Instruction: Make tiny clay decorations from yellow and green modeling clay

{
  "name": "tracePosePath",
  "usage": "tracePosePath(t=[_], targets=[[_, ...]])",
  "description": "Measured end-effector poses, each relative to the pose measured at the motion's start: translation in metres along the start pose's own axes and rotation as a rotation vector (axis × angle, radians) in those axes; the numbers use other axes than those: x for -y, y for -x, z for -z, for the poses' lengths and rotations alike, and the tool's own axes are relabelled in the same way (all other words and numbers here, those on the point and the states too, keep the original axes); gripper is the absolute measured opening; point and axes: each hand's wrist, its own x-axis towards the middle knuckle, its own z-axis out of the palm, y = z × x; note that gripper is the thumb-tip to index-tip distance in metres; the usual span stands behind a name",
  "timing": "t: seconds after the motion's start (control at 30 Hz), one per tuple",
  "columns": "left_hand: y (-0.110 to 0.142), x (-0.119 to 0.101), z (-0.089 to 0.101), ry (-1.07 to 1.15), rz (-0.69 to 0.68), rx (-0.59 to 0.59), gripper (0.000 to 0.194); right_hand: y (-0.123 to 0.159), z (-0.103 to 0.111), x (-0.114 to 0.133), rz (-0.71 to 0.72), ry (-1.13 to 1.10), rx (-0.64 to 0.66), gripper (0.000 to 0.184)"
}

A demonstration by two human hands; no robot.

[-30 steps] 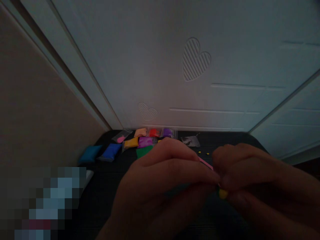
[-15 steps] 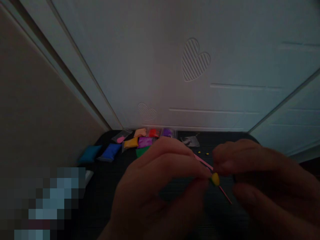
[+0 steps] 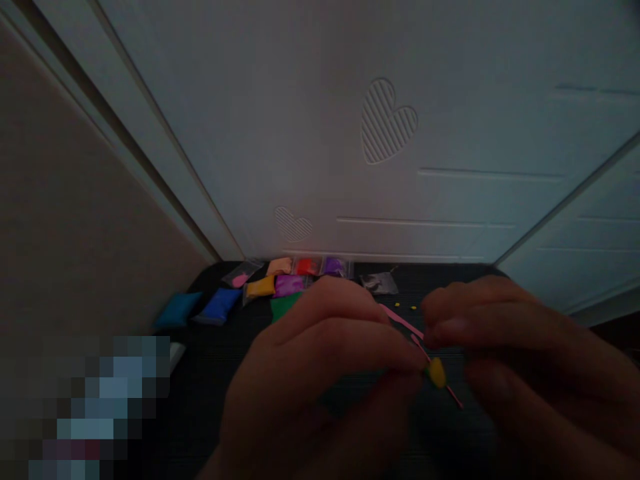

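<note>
Dim light in here, and a pale panel [image 3: 260, 120], marked with striped hearts [image 3: 385, 127], rises behind the dark tabletop [image 3: 200, 380]; at left, a seemingly brown wall [image 3: 60, 213].

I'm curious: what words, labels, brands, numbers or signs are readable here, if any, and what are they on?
None: no readable words, brands or numbers.
White panel: no lettering visible, just two decorative hearts, one large, one small.
Coloured packets: too dim and small to tell whether anything is printed.
Pixelated patch: blocked out, unreadable.
Yellow-and-green piece in the left hand: no lettering visible.
</note>
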Motion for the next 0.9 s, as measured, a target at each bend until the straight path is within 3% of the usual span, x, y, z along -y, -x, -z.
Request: tracePosePath(t=[0.17, 0.37, 0.5, 0.67, 0.9], targets=[[-0.0001, 0.0001, 0.0021, 0.006, -0.001, 0.061, 0.011, -0.0038, 0.0016, -0.0002, 0.034, -0.053, 0.080, 0.016], [0.0035, 0.0019, 0.0015, -0.013, 0.003, 0.033, 0.015, -0.0035, 0.0003, -0.0014, 0.067, -0.104, 0.087, 0.013], [0.0032, 0.0012, 0.0006, -0.009, 0.016, -0.022, 0.017, -0.0031, -0.0007, -0.0012, 0.069, -0.057, 0.046, 0.012], [-0.0005, -0.0007, 0.0031, -0.049, -0.030, 0.043, 0.013, -0.0043, -0.0019, 0.0018, 0.114, -0.017, 0.027, 0.013], [0.0022, 0.0026, 0.0037, -0.130, -0.048, 0.034, 0.018, -0.0027, -0.0014, -0.0011, 0.120, 0.101, 0.000, 0.014]])
